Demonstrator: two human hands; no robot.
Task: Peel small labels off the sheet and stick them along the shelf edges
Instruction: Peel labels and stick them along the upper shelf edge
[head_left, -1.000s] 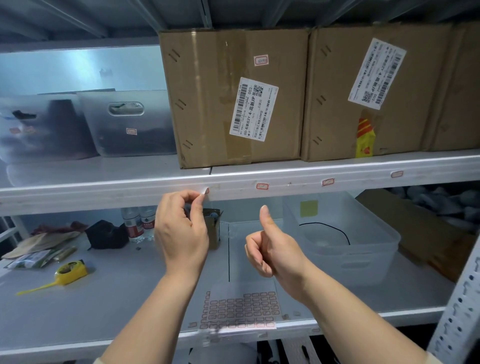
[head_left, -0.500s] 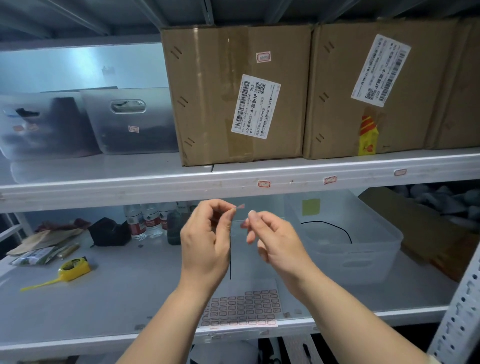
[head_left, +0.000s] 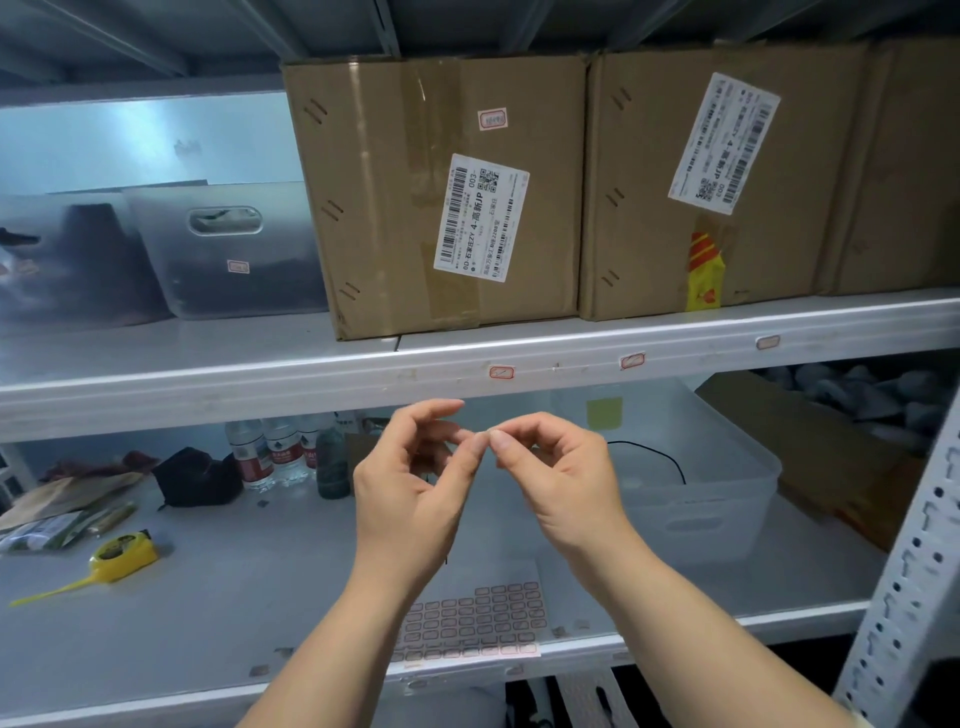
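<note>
Head view: we held our left hand (head_left: 415, 483) and right hand (head_left: 558, 467) fingertip to fingertip, pinching something too small to identify, probably a label. The shelf edge (head_left: 311, 387) ran left-right just above; the label sheet (head_left: 475, 621) lay below.

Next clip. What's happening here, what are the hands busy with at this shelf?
A person is labelling shelf edges. The left hand and right hand meet fingertip to fingertip below the upper shelf edge, apparently pinching one small label between them; the label itself is too small to make out. The label sheet lies on the lower shelf, partly hidden behind the left forearm. Three labels are stuck on the upper shelf edge, to the right of the hands.
</note>
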